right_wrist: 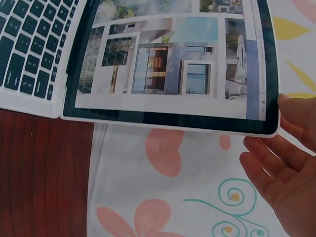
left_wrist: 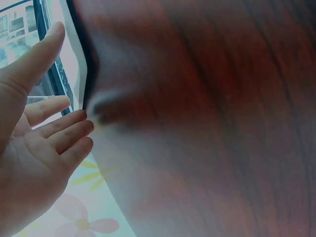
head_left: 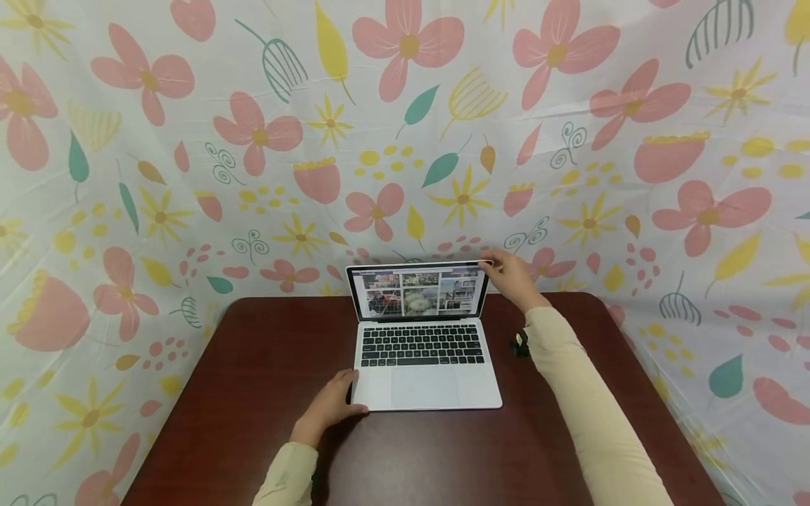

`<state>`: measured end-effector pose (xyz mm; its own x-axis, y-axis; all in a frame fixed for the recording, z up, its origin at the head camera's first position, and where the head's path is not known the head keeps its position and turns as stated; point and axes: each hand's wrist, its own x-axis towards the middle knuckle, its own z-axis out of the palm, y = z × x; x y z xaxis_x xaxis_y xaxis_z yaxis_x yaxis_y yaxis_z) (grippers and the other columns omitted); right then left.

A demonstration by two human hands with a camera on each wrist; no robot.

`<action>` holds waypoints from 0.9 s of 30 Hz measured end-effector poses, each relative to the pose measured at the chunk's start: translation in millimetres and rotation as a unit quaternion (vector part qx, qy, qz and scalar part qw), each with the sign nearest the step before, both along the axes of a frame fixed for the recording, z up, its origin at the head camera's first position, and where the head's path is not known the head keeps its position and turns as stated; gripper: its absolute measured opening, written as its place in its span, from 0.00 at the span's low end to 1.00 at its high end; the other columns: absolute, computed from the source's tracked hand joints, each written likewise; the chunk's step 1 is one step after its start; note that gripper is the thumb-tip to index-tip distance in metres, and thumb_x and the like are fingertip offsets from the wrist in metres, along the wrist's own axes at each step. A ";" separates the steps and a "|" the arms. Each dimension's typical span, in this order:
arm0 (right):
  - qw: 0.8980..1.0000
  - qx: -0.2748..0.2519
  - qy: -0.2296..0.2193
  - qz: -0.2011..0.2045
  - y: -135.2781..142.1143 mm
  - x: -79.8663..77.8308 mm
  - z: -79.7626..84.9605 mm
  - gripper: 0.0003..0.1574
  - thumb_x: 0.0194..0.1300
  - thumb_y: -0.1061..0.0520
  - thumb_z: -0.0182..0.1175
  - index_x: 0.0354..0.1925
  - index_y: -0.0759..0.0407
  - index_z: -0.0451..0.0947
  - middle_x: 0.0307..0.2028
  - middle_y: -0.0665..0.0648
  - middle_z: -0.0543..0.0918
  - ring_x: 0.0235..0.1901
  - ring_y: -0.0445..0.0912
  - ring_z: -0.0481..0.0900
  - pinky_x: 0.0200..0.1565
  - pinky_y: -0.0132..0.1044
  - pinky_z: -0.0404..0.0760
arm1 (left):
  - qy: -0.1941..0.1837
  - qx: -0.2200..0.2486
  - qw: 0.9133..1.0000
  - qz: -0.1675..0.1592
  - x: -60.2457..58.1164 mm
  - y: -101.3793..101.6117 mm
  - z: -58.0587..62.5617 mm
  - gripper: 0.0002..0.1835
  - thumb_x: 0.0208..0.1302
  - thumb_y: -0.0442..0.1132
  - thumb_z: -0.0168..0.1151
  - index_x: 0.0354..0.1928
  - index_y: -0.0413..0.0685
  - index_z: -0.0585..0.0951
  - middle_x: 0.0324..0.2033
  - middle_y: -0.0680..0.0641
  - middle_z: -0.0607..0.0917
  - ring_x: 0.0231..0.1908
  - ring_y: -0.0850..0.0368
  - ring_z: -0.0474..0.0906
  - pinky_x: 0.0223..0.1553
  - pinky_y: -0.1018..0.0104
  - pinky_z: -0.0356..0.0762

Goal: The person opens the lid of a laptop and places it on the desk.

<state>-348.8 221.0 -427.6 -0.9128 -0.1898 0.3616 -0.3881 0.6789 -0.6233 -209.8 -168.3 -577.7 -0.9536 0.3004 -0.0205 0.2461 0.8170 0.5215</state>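
Observation:
A silver laptop (head_left: 425, 386) lies raised open on the dark red-brown table, its lit screen (head_left: 418, 292) showing a page of photos. At the lid's upper right corner, my right hand (head_left: 511, 275) pinches the edge between thumb and fingers. The right wrist view shows this right hand (right_wrist: 284, 153) with the thumb in front of the corner and the fingers behind. My left hand (head_left: 330, 402) touches the laptop's front left corner, thumb by the front edge and fingers along the side. In the left wrist view, the fingers of that left hand (left_wrist: 42, 143) are nearly straight.
The wooden table (head_left: 272, 351) extends on both sides of the laptop and in front of it. A floral curtain (head_left: 405, 140) hangs right behind the table and along its sides. A small dark item (head_left: 520, 343) sits beside the right wrist.

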 end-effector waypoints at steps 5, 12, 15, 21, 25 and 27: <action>1.000 0.016 0.012 -0.003 3.8 5.5 -1.5 0.21 0.71 0.59 0.56 0.58 0.68 0.74 0.52 0.68 0.78 0.49 0.60 0.75 0.51 0.55 0.75 | 0.006 -0.002 1.000 0.007 -1.7 -0.7 5.3 0.37 0.56 0.44 0.71 0.62 0.28 0.69 0.59 0.29 0.71 0.59 0.36 0.71 0.57 0.45 0.70; 0.999 0.035 0.031 -0.015 7.1 11.8 -3.6 0.22 0.71 0.58 0.56 0.58 0.69 0.73 0.52 0.69 0.77 0.50 0.62 0.75 0.51 0.56 0.75 | 0.021 -0.006 1.000 0.020 -5.6 -0.4 11.4 0.34 0.61 0.44 0.67 0.62 0.28 0.70 0.59 0.30 0.72 0.59 0.37 0.71 0.57 0.46 0.70; 0.998 0.035 0.045 -0.018 8.6 14.5 -3.5 0.22 0.70 0.58 0.56 0.57 0.70 0.74 0.51 0.70 0.77 0.49 0.64 0.76 0.50 0.57 0.75 | 0.033 -0.006 0.999 0.020 -7.6 0.1 14.1 0.33 0.61 0.44 0.67 0.61 0.28 0.70 0.58 0.30 0.73 0.58 0.37 0.72 0.57 0.46 0.70; 0.999 0.008 0.035 -0.026 12.5 24.3 -5.4 0.21 0.70 0.61 0.56 0.57 0.71 0.73 0.52 0.71 0.76 0.50 0.65 0.75 0.52 0.58 0.74 | 0.060 -0.012 0.998 0.021 -10.5 -0.2 17.1 0.32 0.61 0.43 0.67 0.60 0.28 0.71 0.57 0.31 0.74 0.58 0.38 0.72 0.57 0.47 0.71; 0.998 0.004 0.046 -0.033 14.8 34.3 -9.4 0.20 0.69 0.61 0.56 0.56 0.71 0.74 0.50 0.70 0.76 0.49 0.64 0.75 0.49 0.58 0.75 | 0.080 -0.014 0.996 0.034 -10.8 1.3 21.4 0.31 0.61 0.43 0.67 0.60 0.29 0.72 0.57 0.32 0.75 0.57 0.38 0.73 0.56 0.46 0.72; 0.998 0.003 0.056 -0.032 15.9 39.9 -12.0 0.19 0.69 0.61 0.56 0.55 0.70 0.75 0.49 0.69 0.78 0.48 0.64 0.76 0.48 0.58 0.76 | 0.083 -0.012 0.995 0.046 -10.5 3.0 25.1 0.31 0.62 0.44 0.66 0.61 0.30 0.72 0.57 0.32 0.75 0.58 0.38 0.72 0.56 0.46 0.71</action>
<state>-308.9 236.9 -439.5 -0.8768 -0.1351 0.4615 -0.4115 0.7075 -0.5745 -220.3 -165.3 -552.6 -0.9677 0.2137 0.1338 0.2516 0.8519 0.4593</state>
